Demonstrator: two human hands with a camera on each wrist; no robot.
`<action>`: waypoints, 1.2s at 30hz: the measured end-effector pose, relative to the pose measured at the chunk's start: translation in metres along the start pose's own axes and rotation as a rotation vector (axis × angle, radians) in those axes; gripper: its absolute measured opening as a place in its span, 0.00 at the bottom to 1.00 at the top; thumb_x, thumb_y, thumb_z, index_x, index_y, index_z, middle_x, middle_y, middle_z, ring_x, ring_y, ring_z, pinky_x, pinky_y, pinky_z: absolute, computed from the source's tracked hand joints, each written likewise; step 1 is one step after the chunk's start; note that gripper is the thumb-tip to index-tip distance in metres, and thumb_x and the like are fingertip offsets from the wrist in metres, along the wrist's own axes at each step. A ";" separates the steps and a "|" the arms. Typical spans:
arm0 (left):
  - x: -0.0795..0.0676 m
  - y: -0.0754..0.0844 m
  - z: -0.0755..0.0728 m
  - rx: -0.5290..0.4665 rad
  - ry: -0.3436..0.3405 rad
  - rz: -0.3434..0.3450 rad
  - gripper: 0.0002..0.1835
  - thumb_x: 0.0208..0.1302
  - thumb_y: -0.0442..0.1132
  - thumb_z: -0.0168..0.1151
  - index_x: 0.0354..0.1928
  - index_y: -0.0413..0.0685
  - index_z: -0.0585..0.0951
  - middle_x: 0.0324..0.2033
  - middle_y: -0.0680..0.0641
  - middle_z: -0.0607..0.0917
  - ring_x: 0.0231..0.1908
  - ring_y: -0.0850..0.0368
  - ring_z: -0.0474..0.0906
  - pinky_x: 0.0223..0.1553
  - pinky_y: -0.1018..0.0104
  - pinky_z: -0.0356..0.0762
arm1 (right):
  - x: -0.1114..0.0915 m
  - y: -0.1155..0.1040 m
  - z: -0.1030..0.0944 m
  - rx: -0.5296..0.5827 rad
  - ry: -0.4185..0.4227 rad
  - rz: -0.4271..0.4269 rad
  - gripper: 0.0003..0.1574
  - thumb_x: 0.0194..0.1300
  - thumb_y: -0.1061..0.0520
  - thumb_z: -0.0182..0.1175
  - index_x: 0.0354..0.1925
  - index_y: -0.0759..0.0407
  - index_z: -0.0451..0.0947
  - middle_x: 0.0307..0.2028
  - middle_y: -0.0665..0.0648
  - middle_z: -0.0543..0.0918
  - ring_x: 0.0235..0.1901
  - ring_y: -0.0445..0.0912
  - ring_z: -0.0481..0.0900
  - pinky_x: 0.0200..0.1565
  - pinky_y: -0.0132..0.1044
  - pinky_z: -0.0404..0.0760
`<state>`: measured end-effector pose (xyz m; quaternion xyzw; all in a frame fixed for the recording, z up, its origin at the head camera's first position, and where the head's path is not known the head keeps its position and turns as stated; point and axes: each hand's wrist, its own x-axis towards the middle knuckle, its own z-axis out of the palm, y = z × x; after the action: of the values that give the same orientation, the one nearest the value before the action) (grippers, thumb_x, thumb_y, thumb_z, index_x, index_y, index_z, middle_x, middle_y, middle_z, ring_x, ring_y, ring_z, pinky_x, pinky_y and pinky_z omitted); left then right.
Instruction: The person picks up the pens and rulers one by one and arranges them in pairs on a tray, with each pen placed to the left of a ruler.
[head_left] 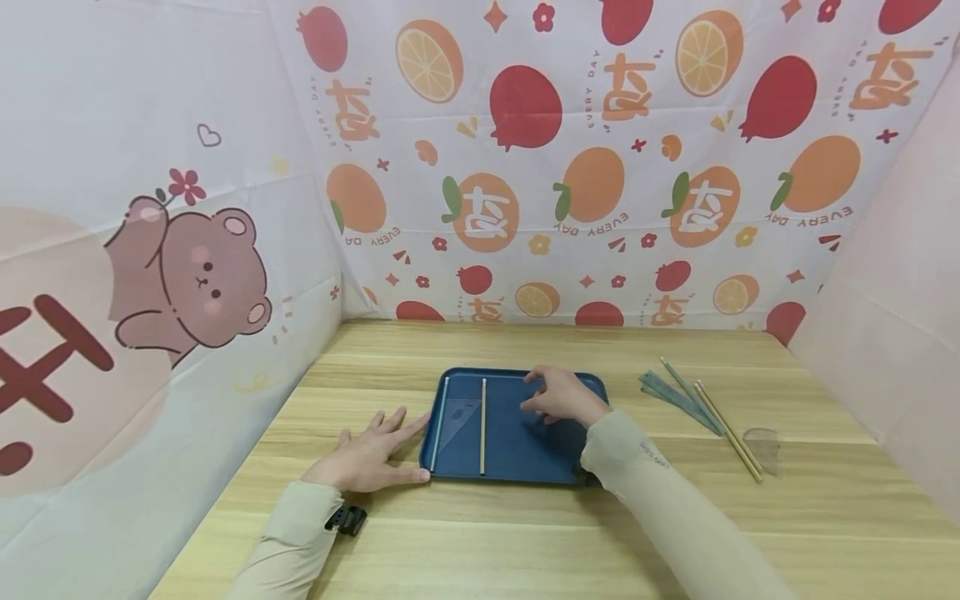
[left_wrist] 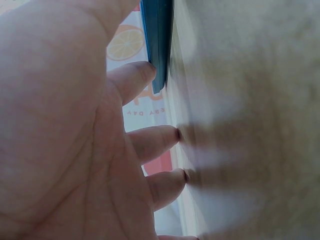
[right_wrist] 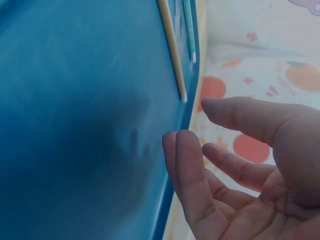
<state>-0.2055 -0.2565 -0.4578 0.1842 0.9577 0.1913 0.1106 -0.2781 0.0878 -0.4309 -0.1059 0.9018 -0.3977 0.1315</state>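
Left hand (head_left: 366, 458), spread, touches the blue tray (head_left: 513, 437); right hand (head_left: 562, 396), loose, empty, hovers above.

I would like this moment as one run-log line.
left hand: at left edge of blue tray | right hand: over tray, holding nothing | in tray: set square, green pencil, yellow pencil

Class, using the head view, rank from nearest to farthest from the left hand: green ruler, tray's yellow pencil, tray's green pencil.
1. Green pencil, left side of tray.
2. Yellow pencil, left of tray's middle.
3. Green ruler, right of the tray.
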 end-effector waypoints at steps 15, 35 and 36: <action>-0.002 0.003 -0.003 -0.005 -0.006 -0.004 0.51 0.66 0.70 0.69 0.86 0.64 0.60 0.84 0.30 0.54 0.82 0.18 0.45 0.65 0.05 0.39 | -0.018 0.029 -0.040 0.064 0.033 0.040 0.35 0.74 0.58 0.69 0.74 0.64 0.72 0.43 0.61 0.84 0.41 0.54 0.90 0.41 0.43 0.92; 0.000 0.001 0.001 0.007 0.005 -0.001 0.52 0.65 0.71 0.69 0.86 0.65 0.60 0.84 0.30 0.55 0.81 0.17 0.46 0.63 0.04 0.39 | -0.047 0.063 -0.077 0.072 0.076 0.054 0.36 0.75 0.56 0.68 0.75 0.64 0.71 0.54 0.68 0.85 0.45 0.55 0.92 0.46 0.48 0.93; 0.000 0.001 0.001 0.006 0.005 -0.001 0.52 0.65 0.71 0.69 0.86 0.65 0.60 0.84 0.30 0.55 0.81 0.17 0.46 0.63 0.04 0.39 | -0.049 0.064 -0.078 0.075 0.076 0.052 0.37 0.75 0.56 0.68 0.75 0.65 0.70 0.55 0.70 0.85 0.45 0.56 0.92 0.46 0.48 0.93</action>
<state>-0.2053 -0.2550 -0.4585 0.1838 0.9587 0.1886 0.1077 -0.2631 0.1989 -0.4206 -0.0620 0.8932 -0.4313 0.1113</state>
